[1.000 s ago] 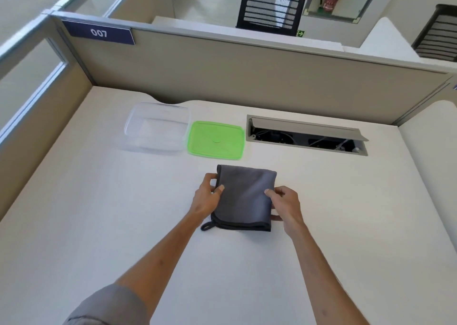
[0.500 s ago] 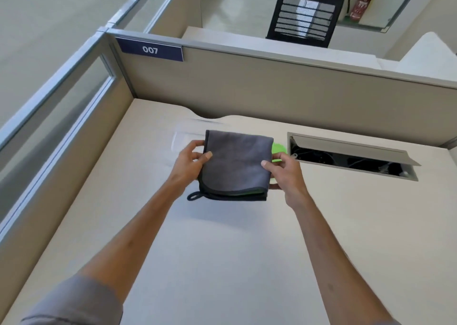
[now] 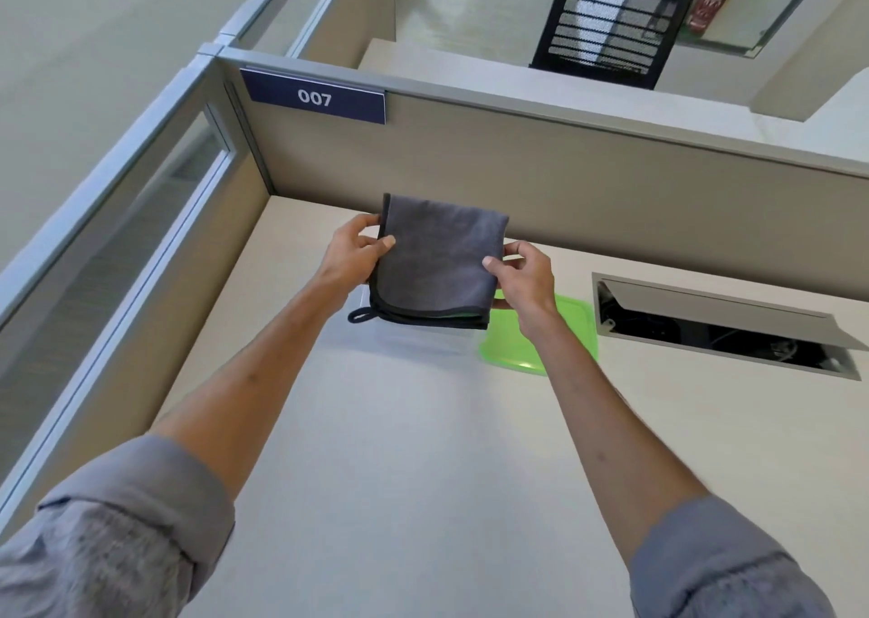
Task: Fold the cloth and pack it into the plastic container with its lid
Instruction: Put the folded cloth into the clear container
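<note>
The folded grey cloth (image 3: 437, 260) with a dark hem and a small hanging loop is held in the air above the desk. My left hand (image 3: 350, 255) pinches its left edge and my right hand (image 3: 522, 278) pinches its right edge. The clear plastic container (image 3: 414, 337) lies under the cloth and is mostly hidden; only a faint stretch of its near rim shows. The green lid (image 3: 571, 323) rests flat on the desk just right of it, partly behind my right wrist.
A beige partition (image 3: 611, 184) with a "007" label (image 3: 314, 97) walls the desk's far side, and another panel (image 3: 141, 241) closes the left. An open cable tray (image 3: 719, 323) is cut into the desk at right. A bare stretch of desk (image 3: 423, 453) lies between my arms.
Both hands lifted the folded cloth off the desk and carried it forward and left, over the clear container. My view swung left with it.
</note>
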The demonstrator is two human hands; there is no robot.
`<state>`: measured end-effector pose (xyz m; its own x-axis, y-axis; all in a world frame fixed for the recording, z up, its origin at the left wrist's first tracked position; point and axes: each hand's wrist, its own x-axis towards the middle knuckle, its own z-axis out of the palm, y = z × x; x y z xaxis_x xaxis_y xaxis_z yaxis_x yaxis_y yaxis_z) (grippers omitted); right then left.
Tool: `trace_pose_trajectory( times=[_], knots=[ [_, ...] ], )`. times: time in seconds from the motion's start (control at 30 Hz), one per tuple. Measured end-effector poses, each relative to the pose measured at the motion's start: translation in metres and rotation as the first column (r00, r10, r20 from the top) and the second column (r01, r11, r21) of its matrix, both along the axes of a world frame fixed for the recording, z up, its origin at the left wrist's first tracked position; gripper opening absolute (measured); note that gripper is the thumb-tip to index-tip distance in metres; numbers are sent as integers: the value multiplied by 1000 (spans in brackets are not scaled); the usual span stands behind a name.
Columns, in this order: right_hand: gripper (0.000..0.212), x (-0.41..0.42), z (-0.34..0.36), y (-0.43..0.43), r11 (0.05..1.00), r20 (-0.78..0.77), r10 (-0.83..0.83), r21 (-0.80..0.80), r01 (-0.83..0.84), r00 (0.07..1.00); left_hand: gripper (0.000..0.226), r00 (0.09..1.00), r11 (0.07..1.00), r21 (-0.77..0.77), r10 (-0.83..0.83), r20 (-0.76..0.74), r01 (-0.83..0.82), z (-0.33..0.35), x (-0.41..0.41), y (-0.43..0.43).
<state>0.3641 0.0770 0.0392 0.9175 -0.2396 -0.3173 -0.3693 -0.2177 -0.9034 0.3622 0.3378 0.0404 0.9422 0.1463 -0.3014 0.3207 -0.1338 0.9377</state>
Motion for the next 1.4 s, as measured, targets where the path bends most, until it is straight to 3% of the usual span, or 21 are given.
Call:
trace_pose_trajectory(
  times=[0.2, 0.33, 0.4, 0.5, 0.6, 0.77, 0.87, 0.97, 1.07, 1.13, 1.23, 1.33, 1.4],
  knots=[
    [13, 7, -20, 11, 994, 10, -12, -104, 13, 1000, 41, 1000, 999, 39, -15, 8, 15, -25, 15, 7],
    [16, 4, -25, 16, 970, 20, -8, -241, 12, 1000, 37, 998, 966, 253, -61, 30, 51, -30, 11, 7],
    [17, 2, -26, 17, 932, 22, 32, -363, -22, 999, 29, 993, 903, 422, -105, 45, 76, -30, 8, 5],
    [18, -1, -27, 16, 882, 27, 77, -467, -56, 997, 29, 984, 713, 695, -173, 46, 93, -32, 1, 3],
    [23, -8, -28, 16, 766, -8, 105, -636, -87, 994, 36, 977, 575, 812, -211, 30, 99, -34, -5, 1],
    [28, -19, -42, 13, 616, 54, 179, -784, -69, 982, 34, 974, 485, 869, -228, 12, 103, -43, -17, -2],
    [34, -29, -51, 14, 516, 78, 229, -855, -54, 970, 35, 975, 482, 869, -221, -3, 112, -49, -24, -1],
    [40, -33, -54, 14, 535, 80, 233, -843, -59, 969, 36, 978, 518, 852, -203, 40, 72, -52, -29, 0],
    [49, -36, -52, 14, 613, 133, 195, -790, -14, 972, 31, 968, 592, 795, -97, 230, -129, -43, -35, -2],
    [53, -34, -44, 15, 661, 222, 174, -748, 53, 959, 28, 933, 585, 774, -77, 352, -244, -34, -32, -4],
    [57, -23, -30, 16, 591, 304, 334, -805, 53, 892, 46, 886, 496, 841, -263, 382, -216, -26, -20, -7],
    [57, -5, -24, 21, 438, 247, 545, -899, -21, 802, 55, 824, 334, 938, -501, 264, -97, -24, -9, -16],
    [52, 3, -24, 25, 386, 189, 593, -920, -70, 783, 55, 808, 293, 955, -553, 202, -38, -28, -6, -23]
  ],
)
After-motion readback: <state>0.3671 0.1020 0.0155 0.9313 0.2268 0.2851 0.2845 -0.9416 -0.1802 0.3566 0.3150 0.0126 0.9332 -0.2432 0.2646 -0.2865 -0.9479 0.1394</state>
